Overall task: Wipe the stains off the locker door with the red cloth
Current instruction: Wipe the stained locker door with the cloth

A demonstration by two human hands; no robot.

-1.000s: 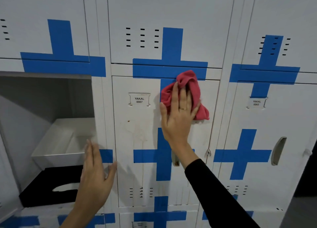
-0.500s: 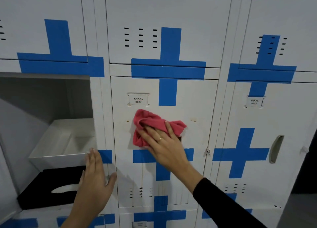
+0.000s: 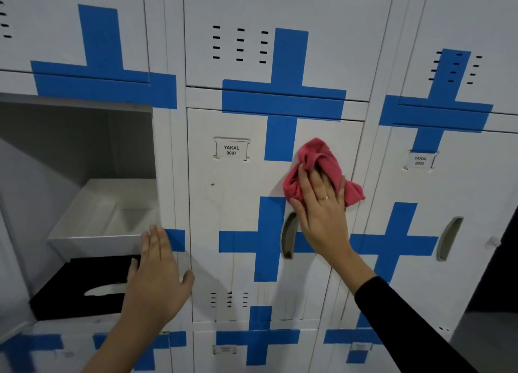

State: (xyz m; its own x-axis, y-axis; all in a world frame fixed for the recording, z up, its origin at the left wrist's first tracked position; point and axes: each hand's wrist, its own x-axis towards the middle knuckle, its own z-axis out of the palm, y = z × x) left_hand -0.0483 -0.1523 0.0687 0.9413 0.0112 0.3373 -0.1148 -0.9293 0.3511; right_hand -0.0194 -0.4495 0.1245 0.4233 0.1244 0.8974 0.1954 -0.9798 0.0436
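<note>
The left hand [image 3: 157, 277] is nearest, fingers straight and together, laid flat against the white metal strip beside the open compartment [image 3: 81, 159] — it grasps nothing. Just left of that hand, inside the compartment, sits a black box [image 3: 70, 288] with an oval slot in its top, and above it a tilted white tray [image 3: 106, 218] with smooth, thin walls.

The right hand [image 3: 322, 212], in a black sleeve [image 3: 406, 322], reaches up across the locker door [image 3: 241, 221]. Its fingers are spread and nearly straight, pressing the red cloth [image 3: 316, 168] flat against the door rather than gripping it. The cloth is soft and crumpled, bunched into folds that stick out above the fingertips and to the right of the hand, near the door's right edge. A ring [image 3: 325, 197] shows on one finger.

Just below and left of the right hand is a recessed grey handle [image 3: 288, 235], a curved slot in the metal. Further left of it, faint brownish stains [image 3: 214, 190] mark the painted surface — a small dark spot, a ring-shaped smear, and thin drip lines running down. Up and left of the cloth, a label holder [image 3: 231, 149] reads "YAKAL 0007". To the right of the hand, the neighbouring door's label [image 3: 419, 161] reads "YAKAL 0003". Blue tape crosses [image 3: 283, 97] cover the lockers, with rows of small vent slits [image 3: 239, 43] above.
</note>
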